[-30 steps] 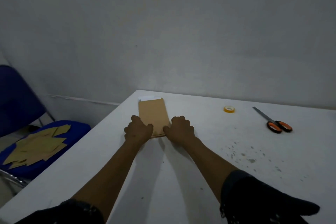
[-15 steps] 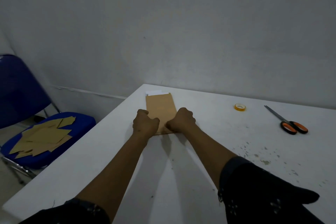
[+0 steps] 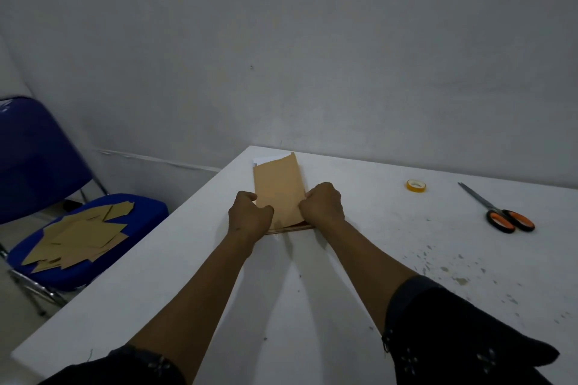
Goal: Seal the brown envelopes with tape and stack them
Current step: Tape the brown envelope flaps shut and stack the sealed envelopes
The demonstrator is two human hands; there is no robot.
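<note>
White table point(image 3: 219, 275) | both hands point(image 3: 248, 216) grip brown envelope point(image 3: 276, 187) | white paper point(image 3: 269, 159) inside

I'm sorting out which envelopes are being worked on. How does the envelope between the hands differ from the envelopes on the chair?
The envelope on the table is a single one lying straight, while the envelopes on the chair form a loose, scattered pile at mixed angles. The left hand and right hand grip the table envelope; nothing touches the chair pile. White paper shows at the table envelope's far end; none shows in the pile. Both are plain brown paper.
</note>
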